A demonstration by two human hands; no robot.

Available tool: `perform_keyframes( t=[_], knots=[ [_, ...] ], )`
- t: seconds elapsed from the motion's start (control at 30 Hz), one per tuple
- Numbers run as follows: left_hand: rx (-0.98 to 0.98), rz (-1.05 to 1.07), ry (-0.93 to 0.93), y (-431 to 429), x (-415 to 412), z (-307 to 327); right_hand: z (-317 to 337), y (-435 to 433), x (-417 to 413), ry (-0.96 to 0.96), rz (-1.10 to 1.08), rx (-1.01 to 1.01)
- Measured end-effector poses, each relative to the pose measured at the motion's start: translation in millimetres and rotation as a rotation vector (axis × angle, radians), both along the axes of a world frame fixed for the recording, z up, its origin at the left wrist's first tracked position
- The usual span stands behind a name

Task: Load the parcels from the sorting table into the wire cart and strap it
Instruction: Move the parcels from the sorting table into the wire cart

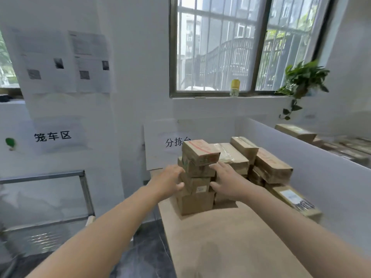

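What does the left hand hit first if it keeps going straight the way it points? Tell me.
Most likely the near stack of parcels: the left hand points right and forward at its left side, fingers already at or almost on the middle boxes. Actual contact is unclear.

- Sorting table: near half bare, open approach from front edge.
- Parcels crowd far end, stacked high against the wall.
- White partition blocks right edge.
- Left edge open to floor; wire cart frame beyond.
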State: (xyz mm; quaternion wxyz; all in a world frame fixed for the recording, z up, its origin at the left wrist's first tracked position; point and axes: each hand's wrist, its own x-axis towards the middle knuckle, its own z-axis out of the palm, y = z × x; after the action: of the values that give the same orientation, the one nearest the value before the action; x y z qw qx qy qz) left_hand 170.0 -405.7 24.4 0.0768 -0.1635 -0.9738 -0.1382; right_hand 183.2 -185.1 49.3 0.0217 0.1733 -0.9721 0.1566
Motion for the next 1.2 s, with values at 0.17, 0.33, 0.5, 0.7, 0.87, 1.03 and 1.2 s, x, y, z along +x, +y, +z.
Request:
perform_keyframes(
  t=[0.17,0.33,0.5,0.7,0.87,1.03,1.2],
  knots=[
    [0.065,0.028,0.047,64.8,29.9,3.6,10.6,79.5,41.4,0.005,-0.056,0.011],
    [0.081,0.026,0.064,104.5,43.4,16.0,17.3,120.3,53.6,0.005,-0.06,0.03],
    [0.056,0.037,0.106,118.1,37.2,35.9,26.4,124.2,43.6,0.032,-0.044,-0.003],
    [0.042,0.072,0.129,114.3,5.2,44.5,34.6,123.5,2.9,0.014,-0.009,-0.013],
    [-0.019,0.094,0.115,102.6,-42.5,46.6,40.4,117.3,-53.5,0.009,0.003,0.049],
    [-0.056,0.152,0.079,97.2,-110.3,42.0,36.2,108.3,-130.3,0.025,0.009,0.083],
    [-0.078,0.226,0.049,94.0,-148.9,14.8,9.0,96.8,-177.2,-0.009,0.044,0.08]
  ],
)
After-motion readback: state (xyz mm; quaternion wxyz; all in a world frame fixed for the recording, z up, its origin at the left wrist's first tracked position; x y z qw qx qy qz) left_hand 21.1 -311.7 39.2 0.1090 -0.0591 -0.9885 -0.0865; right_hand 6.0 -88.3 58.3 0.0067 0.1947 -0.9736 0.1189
